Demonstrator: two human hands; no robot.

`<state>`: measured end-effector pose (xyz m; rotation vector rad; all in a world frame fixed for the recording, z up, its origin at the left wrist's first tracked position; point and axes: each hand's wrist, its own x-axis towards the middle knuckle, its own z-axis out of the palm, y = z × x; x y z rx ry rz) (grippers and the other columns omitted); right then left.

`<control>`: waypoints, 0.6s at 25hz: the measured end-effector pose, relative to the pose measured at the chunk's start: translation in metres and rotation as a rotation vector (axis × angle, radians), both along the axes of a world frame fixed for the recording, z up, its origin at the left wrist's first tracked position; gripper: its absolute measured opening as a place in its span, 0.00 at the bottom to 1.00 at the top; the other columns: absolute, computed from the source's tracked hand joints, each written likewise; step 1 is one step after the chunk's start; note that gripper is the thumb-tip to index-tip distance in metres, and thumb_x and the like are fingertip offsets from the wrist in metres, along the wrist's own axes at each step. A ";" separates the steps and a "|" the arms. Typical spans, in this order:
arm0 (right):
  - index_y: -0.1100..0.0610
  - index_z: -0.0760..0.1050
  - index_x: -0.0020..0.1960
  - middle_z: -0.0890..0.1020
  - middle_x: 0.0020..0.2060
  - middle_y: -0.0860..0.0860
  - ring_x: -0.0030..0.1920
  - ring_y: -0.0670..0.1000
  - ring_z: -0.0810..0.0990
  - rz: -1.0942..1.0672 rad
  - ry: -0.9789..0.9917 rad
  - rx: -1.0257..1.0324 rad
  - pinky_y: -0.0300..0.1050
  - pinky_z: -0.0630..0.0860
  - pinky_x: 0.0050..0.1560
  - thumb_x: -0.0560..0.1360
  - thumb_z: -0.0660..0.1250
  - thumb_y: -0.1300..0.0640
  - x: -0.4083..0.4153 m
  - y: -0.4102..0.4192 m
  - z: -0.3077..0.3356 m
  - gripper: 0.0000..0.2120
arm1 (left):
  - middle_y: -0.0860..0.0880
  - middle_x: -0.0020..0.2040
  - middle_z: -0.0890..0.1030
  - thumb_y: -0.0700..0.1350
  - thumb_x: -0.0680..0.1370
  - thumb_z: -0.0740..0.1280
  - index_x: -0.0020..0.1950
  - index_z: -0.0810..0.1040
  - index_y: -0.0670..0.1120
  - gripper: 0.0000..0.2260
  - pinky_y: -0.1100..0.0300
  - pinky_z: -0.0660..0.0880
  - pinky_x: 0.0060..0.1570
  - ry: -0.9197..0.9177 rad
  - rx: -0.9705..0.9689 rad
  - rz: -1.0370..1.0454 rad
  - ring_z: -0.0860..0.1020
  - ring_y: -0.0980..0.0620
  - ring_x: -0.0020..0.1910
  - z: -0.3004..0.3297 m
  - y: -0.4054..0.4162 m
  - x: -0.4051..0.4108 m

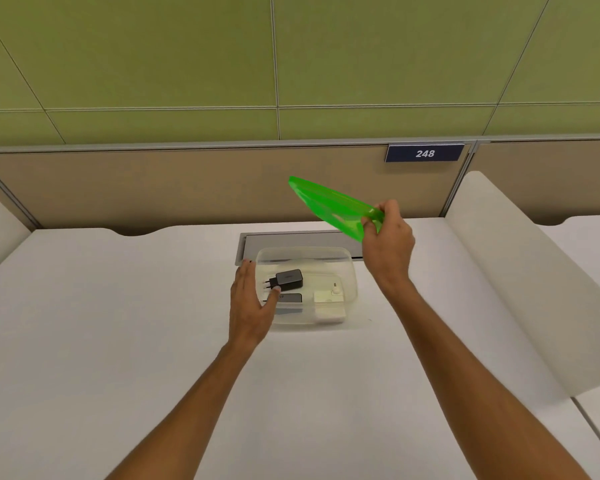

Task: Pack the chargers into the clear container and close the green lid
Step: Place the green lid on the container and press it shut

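Both hands work: right hand (388,237) fingers clamp green lid (329,206) aloft; left hand (252,303) fingers apart at clear container (352,271) edge.

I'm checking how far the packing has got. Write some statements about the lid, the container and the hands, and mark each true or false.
1. The right hand holds the green lid in the air, tilted. True.
2. The lid is already pressed onto the clear container. False: the container is open, with the lid held above and behind it.
3. A black charger lies inside the container. True.
4. The left hand is holding a charger above the table. False: it rests open against the container's left side.
5. A white charger sits in the container's right part. True.
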<state>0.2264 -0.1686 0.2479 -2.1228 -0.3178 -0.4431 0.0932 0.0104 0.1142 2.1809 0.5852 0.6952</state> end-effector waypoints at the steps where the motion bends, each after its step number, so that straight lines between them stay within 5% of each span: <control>1: 0.60 0.72 0.54 0.81 0.45 0.55 0.45 0.57 0.76 0.031 0.032 0.020 0.43 0.62 0.41 0.76 0.65 0.61 -0.004 0.004 0.005 0.07 | 0.47 0.77 0.59 0.47 0.78 0.66 0.76 0.57 0.45 0.30 0.51 0.56 0.73 -0.010 -0.030 0.006 0.56 0.50 0.75 0.004 0.004 0.004; 4: 0.59 0.73 0.56 0.78 0.44 0.50 0.44 0.52 0.72 0.139 0.137 0.079 0.45 0.66 0.43 0.77 0.65 0.60 -0.012 0.014 0.016 0.08 | 0.49 0.77 0.58 0.47 0.78 0.66 0.77 0.56 0.45 0.31 0.58 0.54 0.73 -0.039 -0.163 0.025 0.56 0.53 0.75 0.014 0.017 0.014; 8: 0.56 0.74 0.52 0.82 0.45 0.52 0.44 0.55 0.78 0.349 0.370 0.249 0.49 0.75 0.46 0.77 0.65 0.61 -0.010 0.019 0.023 0.04 | 0.48 0.76 0.60 0.49 0.80 0.63 0.77 0.56 0.48 0.27 0.56 0.56 0.72 -0.086 -0.560 0.142 0.59 0.50 0.74 0.025 0.035 0.022; 11: 0.61 0.75 0.55 0.83 0.41 0.54 0.38 0.51 0.78 0.500 0.607 0.406 0.43 0.75 0.40 0.78 0.63 0.65 -0.005 0.019 0.023 0.06 | 0.47 0.70 0.71 0.48 0.81 0.60 0.73 0.65 0.48 0.20 0.55 0.64 0.68 -0.193 -0.751 0.114 0.68 0.49 0.69 0.024 0.046 0.022; 15: 0.61 0.75 0.55 0.83 0.39 0.54 0.36 0.51 0.79 0.437 0.749 0.646 0.42 0.78 0.38 0.76 0.67 0.66 0.009 0.023 0.009 0.08 | 0.48 0.61 0.78 0.39 0.81 0.59 0.67 0.73 0.48 0.15 0.62 0.74 0.56 -0.299 -0.855 0.052 0.76 0.52 0.59 0.021 0.045 0.018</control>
